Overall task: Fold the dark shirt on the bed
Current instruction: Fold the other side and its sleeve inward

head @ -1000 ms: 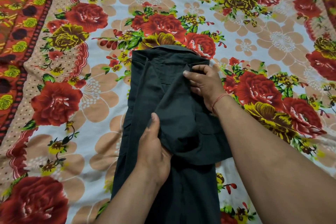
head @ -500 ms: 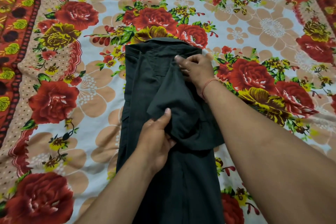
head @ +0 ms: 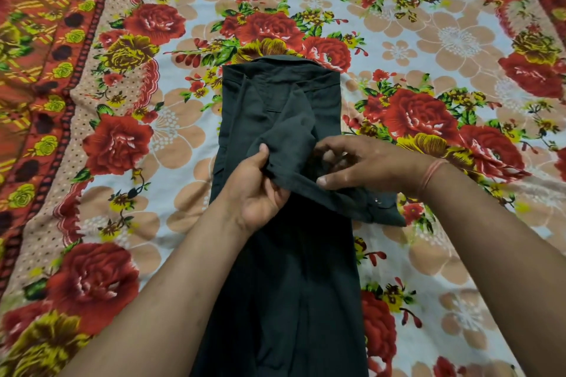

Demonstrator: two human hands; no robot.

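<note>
right hand drops from the shoulder to the sleeve end

the dark shirt [head: 284, 269] lies lengthwise on the floral bed [head: 453, 40]; the left hand [head: 255, 190] pinches the folded sleeve [head: 291, 144], and the right hand [head: 364, 167], a moment ago pressing near the collar, now grasps its cuff edge, likely squaring the fold

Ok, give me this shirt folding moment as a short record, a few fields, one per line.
surface: bed covered by a floral bedsheet
item: dark shirt, lying lengthwise, collar end away from the person
fold state: sides turned in to a narrow strip; sleeve lies across the middle, cuff sticking out past the right edge
left hand: pinching the sleeve, thumb on top
right hand: fingers on the sleeve, thumb on its lower edge
wrist: red thread on the right wrist
not yet done: bottom-to-top fold
</note>
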